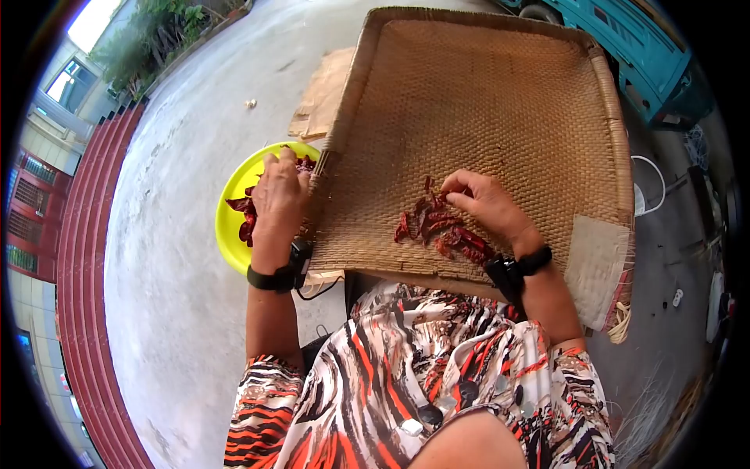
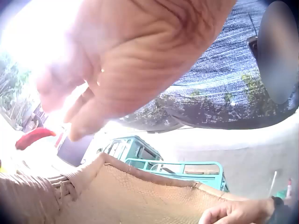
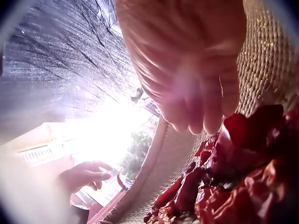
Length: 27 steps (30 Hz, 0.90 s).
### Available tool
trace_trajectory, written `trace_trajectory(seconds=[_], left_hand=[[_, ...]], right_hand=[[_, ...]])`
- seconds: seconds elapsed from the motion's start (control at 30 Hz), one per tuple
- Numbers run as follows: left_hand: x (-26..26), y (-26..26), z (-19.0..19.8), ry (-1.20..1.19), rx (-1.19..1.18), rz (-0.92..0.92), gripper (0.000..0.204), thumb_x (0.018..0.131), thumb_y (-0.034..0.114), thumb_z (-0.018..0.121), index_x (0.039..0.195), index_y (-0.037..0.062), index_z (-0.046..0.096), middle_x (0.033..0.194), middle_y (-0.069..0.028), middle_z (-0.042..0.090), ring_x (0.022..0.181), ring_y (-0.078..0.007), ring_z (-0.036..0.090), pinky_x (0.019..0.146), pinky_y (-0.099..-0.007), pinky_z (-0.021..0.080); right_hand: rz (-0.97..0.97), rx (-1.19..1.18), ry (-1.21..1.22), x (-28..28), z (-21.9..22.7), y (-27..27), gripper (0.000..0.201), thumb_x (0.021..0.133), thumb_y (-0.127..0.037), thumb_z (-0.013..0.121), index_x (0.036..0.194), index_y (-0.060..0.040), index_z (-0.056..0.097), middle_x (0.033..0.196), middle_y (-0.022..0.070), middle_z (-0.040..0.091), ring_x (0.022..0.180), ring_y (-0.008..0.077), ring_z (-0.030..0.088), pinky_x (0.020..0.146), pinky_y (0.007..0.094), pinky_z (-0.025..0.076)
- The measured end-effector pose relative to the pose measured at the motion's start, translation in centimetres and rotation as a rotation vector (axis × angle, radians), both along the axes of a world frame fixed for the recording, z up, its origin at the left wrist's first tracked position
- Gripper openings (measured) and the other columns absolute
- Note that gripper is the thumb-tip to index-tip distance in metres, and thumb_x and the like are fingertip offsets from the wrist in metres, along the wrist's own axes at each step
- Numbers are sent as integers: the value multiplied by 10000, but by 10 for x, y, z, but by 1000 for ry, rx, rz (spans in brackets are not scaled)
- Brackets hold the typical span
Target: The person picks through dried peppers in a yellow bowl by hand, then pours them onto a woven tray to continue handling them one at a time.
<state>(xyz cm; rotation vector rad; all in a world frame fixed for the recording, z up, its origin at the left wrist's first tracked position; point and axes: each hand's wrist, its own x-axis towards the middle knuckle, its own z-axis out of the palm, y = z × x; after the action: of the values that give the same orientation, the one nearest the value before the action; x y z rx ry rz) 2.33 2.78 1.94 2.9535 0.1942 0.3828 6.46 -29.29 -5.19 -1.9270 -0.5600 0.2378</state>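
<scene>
Head: left fingers (image 1: 287, 164) over yellow plate (image 1: 229, 223); left wrist: red chilli (image 2: 35, 138) nearby.

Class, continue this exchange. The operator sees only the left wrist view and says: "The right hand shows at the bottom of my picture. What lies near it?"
Observer: A pile of wrinkled red peppers, on the woven tray close to the right hand.
Operator: What does the head view show beneath the left hand?
Observer: A yellow dish with dark red pieces in it.
Operator: Is the tray plain all over?
Observer: No, a pale patch covers its near right corner.
</scene>
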Motion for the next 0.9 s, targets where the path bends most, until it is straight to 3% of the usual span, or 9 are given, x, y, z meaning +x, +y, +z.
trace_trajectory(seconds=[0.07, 0.1, 0.17, 0.23, 0.4, 0.57, 0.7, 0.8, 0.9], left_hand=[[-3, -2, -11, 12, -48, -201, 227, 886, 199, 602, 1072, 72, 581, 1052, -180, 583, 933, -375, 628, 800, -472, 502], [-2, -16, -8, 276, -61, -231, 236, 883, 215, 607, 1085, 97, 581, 1078, -167, 589, 977, -355, 622, 820, -458, 505], [-6, -39, -16, 382, -55, -468, 302, 866, 136, 609, 1167, 117, 588, 1080, -139, 613, 1015, -326, 612, 845, -410, 500], [-7, -56, -34, 379, -110, -653, 220, 863, 140, 619, 1080, 130, 586, 1029, -117, 587, 958, -336, 612, 781, -431, 508], [6, -78, -61, 420, -98, -655, 162, 854, 136, 629, 1010, 141, 585, 990, -114, 583, 916, -345, 618, 747, -438, 502], [8, -74, -62, 299, -226, -735, 107, 857, 143, 641, 923, 94, 571, 924, -126, 585, 863, -353, 615, 719, -438, 489], [8, -84, -48, 356, -374, -745, 99, 873, 114, 634, 909, 46, 571, 869, -143, 603, 789, -332, 606, 675, -391, 480], [10, -92, -54, 176, -615, -931, 85, 897, 91, 614, 938, 26, 576, 810, -124, 596, 732, -247, 601, 645, -341, 472], [7, -92, -44, 267, -763, -831, 81, 922, 86, 601, 948, 12, 583, 793, -70, 574, 718, -147, 574, 643, -308, 472]], right_hand=[[34, -45, -8, -3, 0, 2, 148, 887, -97, 632, 1004, -7, 642, 922, 101, 678, 862, 180, 640, 774, 321, 510], [43, -44, 4, -3, -3, 3, 146, 884, -96, 634, 1002, -10, 644, 923, 105, 678, 864, 184, 643, 775, 322, 511], [63, -43, 28, 1, -12, 4, 144, 878, -95, 637, 998, -16, 649, 924, 114, 678, 869, 192, 649, 778, 325, 512], [62, -42, 30, 1, -13, 4, 144, 878, -96, 635, 1000, -22, 651, 916, 113, 677, 865, 192, 651, 779, 324, 513], [50, -47, -8, 3, -18, 2, 152, 878, -104, 632, 1005, -24, 652, 906, 111, 678, 854, 193, 653, 776, 324, 515], [50, -79, 58, 1, -7, 2, 171, 881, -111, 635, 1024, -17, 647, 913, 100, 686, 855, 172, 654, 768, 314, 518], [72, 75, 217, -11, 14, 7, 142, 888, -79, 647, 1016, -15, 648, 875, 27, 639, 807, 95, 585, 706, 249, 490], [156, 152, 235, -10, 15, 9, 141, 887, -82, 664, 1012, -18, 653, 873, 27, 646, 815, 92, 596, 722, 242, 497], [164, 204, 216, -7, 11, 8, 134, 888, -81, 661, 999, -8, 654, 879, 38, 657, 853, 97, 613, 764, 248, 504]])
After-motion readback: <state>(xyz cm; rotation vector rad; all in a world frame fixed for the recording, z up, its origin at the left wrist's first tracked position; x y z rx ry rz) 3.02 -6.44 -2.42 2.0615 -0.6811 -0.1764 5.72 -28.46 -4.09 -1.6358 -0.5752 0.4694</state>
